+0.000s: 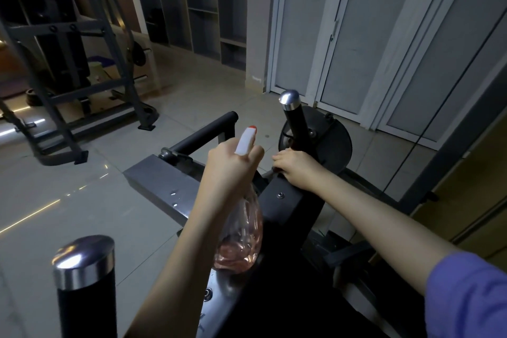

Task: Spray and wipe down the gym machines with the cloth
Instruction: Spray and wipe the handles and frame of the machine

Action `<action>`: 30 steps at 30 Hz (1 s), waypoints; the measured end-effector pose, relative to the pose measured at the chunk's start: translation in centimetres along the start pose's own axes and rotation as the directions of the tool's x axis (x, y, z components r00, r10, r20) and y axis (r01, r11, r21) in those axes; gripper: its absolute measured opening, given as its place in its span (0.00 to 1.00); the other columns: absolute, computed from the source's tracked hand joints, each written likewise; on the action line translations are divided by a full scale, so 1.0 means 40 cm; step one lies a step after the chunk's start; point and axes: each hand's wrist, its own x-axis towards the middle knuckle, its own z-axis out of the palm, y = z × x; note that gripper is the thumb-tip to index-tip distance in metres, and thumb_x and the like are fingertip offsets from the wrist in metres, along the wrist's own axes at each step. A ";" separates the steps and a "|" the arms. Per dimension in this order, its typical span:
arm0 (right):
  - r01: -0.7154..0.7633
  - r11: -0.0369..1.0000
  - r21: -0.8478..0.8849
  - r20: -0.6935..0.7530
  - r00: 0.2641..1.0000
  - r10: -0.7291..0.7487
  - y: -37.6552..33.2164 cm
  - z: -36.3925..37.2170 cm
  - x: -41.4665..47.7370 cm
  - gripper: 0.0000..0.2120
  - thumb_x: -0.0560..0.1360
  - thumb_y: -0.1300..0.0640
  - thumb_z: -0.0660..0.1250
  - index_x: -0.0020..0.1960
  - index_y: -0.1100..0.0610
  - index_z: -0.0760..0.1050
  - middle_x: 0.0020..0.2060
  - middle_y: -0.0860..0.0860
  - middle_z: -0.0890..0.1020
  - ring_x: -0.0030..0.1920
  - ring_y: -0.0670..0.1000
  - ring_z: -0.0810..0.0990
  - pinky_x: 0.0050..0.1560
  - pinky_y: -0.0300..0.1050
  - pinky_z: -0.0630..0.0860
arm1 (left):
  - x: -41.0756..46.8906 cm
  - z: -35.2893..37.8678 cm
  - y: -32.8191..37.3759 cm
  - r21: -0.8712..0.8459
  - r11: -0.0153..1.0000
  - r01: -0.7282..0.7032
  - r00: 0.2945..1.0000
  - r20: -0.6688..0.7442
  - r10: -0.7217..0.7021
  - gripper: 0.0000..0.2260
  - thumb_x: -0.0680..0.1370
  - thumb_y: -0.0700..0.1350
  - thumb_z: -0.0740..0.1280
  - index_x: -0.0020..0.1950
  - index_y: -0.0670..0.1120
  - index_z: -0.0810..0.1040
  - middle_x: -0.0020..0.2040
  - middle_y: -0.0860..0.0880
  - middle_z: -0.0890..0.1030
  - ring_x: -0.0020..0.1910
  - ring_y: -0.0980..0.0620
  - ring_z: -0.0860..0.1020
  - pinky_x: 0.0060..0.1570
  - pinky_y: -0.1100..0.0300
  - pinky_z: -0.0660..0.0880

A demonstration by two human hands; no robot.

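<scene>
Head view: we see the left hand (233, 166) at the centre of the picture, its fingers wrapped round the neck of the bottle (242, 239), one finger hooked in front under the white nozzle. The bottle hangs upright below the hand, clear, with pink liquid in it, and its orange tip points to 12 o'clock. Just at 3 o'clock of it the right hand (297, 169) lies on the black frame of the machine (285, 206). Its fingers are bent down over the far edge, and we cannot tell whether they grip the frame or a cloth. No cloth shows plainly. A chrome-capped post (290, 103) stands at 12 o'clock of the right hand, before a dark plate (333, 145). A second post (83, 263) stands at 7 o'clock, and a rack (55, 63) at 10 o'clock.
</scene>
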 end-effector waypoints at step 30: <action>-0.473 0.118 0.873 0.178 0.534 0.826 0.010 -0.014 -0.097 0.16 0.80 0.59 0.54 0.67 0.60 0.68 0.59 0.55 0.74 0.63 0.56 0.72 0.55 0.44 0.66 | 0.003 0.013 0.005 0.011 1.000 -0.023 1.000 0.020 0.023 0.17 0.75 0.48 0.62 0.41 0.32 0.70 0.33 0.42 0.68 0.32 0.48 0.65 0.34 0.53 0.62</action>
